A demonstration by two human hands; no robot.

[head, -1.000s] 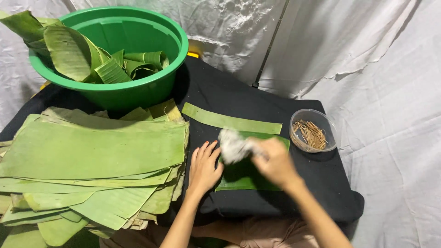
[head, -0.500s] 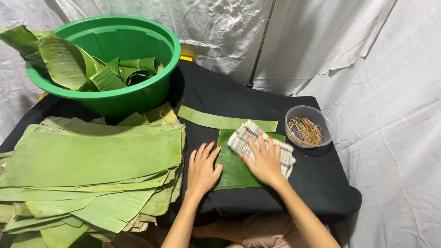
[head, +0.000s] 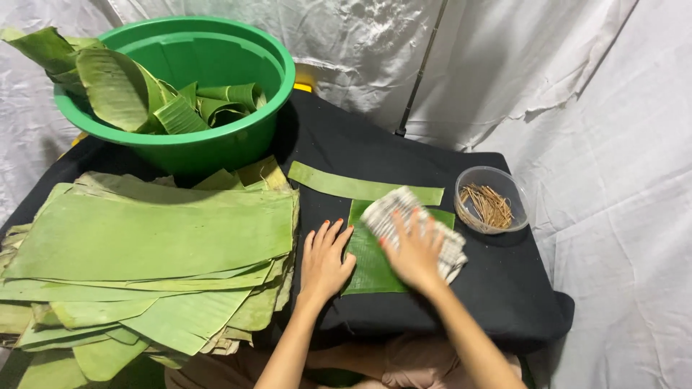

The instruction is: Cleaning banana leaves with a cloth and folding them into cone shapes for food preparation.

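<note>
On the black-draped table (head: 432, 155), near its front edge: one cut banana-leaf piece (head: 371, 263), dark green, lying flat, its long axis running away from the person toward the far side. Left hand (head: 324, 261): open, fingers spread, palm down, pinning the leaf's left edge; it grips nothing. Right hand (head: 414, 248): flat and blurred, pressed on a checked cloth (head: 404, 216) that lies over the leaf's upper right part; whether the fingers curl round the cloth I cannot tell. The cloth sits directly under the right hand, so that hand is the nearer to it; the left is just beside, across the leaf's width.

Item, a narrow leaf strip (head: 360, 187), lying crosswise just beyond the leaf's far end, touching or nearly so.
Item, a clear round bowl (head: 494, 205) of thin brown sticks, just right of the cloth, close to the right hand's sweep.
Item, a thick stack of large leaf sheets (head: 151, 238), left of the left hand, its edge just beside it.
Item, a green plastic basin (head: 216, 148) holding folded and rolled leaves, at the far left.
White sheeting hangs behind and around.
</note>
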